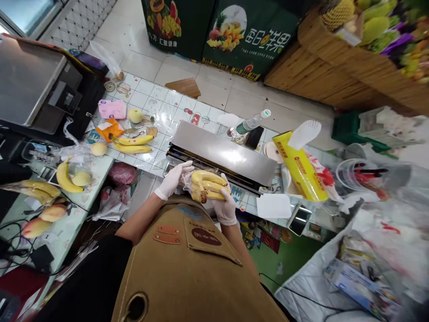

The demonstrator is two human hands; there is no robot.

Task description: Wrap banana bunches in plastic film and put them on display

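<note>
In white disposable gloves, my left hand [172,180] and my right hand [225,206] grip a small bunch of yellow bananas [208,185] from either side. Clear plastic film appears to cover the bananas, and their tips have brown marks. Just beyond my hands lies a long stainless-steel film sealer [221,152], close to the bananas. Two loose bananas [132,144] rest on the tiled counter [157,105] to the left of the sealer. A yellow box of cling film [300,167] lies to its right.
A digital scale [36,85] stands at the far left, above a side counter [95,179] with bananas and mangoes. A water bottle [250,123] lies behind the sealer. A wooden fruit display [335,67] is at the top right, and plastic bags sit at the lower right.
</note>
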